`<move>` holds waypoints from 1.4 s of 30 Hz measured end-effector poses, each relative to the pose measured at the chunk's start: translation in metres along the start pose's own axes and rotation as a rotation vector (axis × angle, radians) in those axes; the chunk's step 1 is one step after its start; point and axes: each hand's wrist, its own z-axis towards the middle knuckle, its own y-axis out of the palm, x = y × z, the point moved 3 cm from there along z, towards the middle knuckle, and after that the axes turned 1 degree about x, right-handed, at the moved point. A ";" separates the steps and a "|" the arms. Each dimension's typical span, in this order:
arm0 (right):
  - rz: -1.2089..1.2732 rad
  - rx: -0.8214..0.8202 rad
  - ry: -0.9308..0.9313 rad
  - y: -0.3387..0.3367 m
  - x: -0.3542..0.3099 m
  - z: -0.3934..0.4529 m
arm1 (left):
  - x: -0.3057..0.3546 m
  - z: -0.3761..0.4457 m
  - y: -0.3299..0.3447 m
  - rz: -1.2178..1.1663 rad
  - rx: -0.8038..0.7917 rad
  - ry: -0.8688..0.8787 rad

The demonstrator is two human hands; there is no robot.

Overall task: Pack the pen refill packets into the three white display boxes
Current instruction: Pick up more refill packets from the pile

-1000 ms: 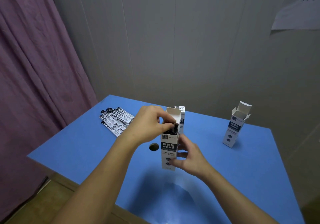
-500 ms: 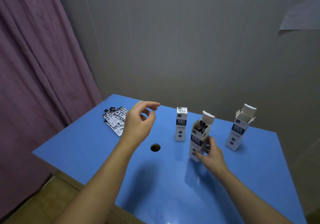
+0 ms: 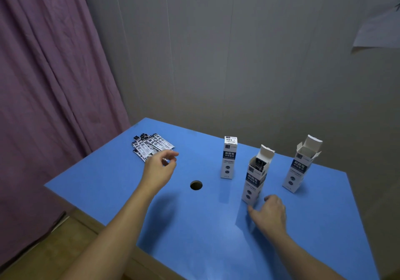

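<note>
— What is at the far left?

— A purple curtain (image 3: 49,80) hangs there, beside a grey wall (image 3: 238,52). In front of them stands the blue tabletop (image 3: 112,184).

— And where are the things to pack?

— The pen refill packets (image 3: 149,146) lie in a loose pile on the far left corner of the tabletop, flat, some over others. I cannot count them.

— Is a hand near them?

— Yes. The left hand (image 3: 159,169) hovers just beside the pile, on its near side. The thumb and the fingers are lightly curled toward each other, and its grip holds nothing that I can see. Whether it touches a packet, I cannot tell.

— What comes next to the right?

— A round hole (image 3: 196,185) in the tabletop. Behind it, a little to the right, the closed box (image 3: 229,157) stands upright, white with a dark label, its top flap shut.

— And after that?

— The middle box (image 3: 255,177) stands nearer to the person and leans a little. Its lid is up, and dark packets show inside at the top. The right hand (image 3: 268,213) is low at its base, on the near right side, fingers relaxed and spread. The grip is loose, not around the box; if a fingertip touches the box, it is not clear.

— Is there a third box?

— Yes, the right box (image 3: 302,166) stands well apart, farther right, tilted, with its flaps open. What is inside I cannot see. A white paper (image 3: 378,33) hangs on the wall at the upper right.
</note>
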 end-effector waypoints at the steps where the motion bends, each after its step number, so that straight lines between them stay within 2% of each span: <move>1: 0.000 0.028 0.001 0.002 -0.002 -0.010 | -0.011 0.000 -0.003 0.026 -0.004 -0.023; 6: -0.117 -0.005 -0.078 0.028 -0.041 -0.044 | -0.059 0.003 -0.032 0.213 -0.065 -0.089; 12: -0.228 -0.117 -0.324 0.054 -0.132 -0.051 | -0.092 0.012 -0.088 0.514 -0.156 -0.055; 17: -0.261 -0.206 -0.412 0.073 -0.202 -0.056 | -0.117 0.020 -0.131 0.651 -0.182 -0.106; 28: -0.369 -0.286 -0.611 0.120 -0.312 -0.061 | -0.160 0.048 -0.168 0.712 -0.197 -0.168; 37: -0.336 -0.395 -0.599 0.170 -0.365 -0.006 | -0.191 0.119 -0.155 0.761 -0.236 -0.227; 42: -0.303 -0.409 -0.599 0.185 -0.394 0.036 | -0.208 0.155 -0.127 0.683 -0.269 -0.347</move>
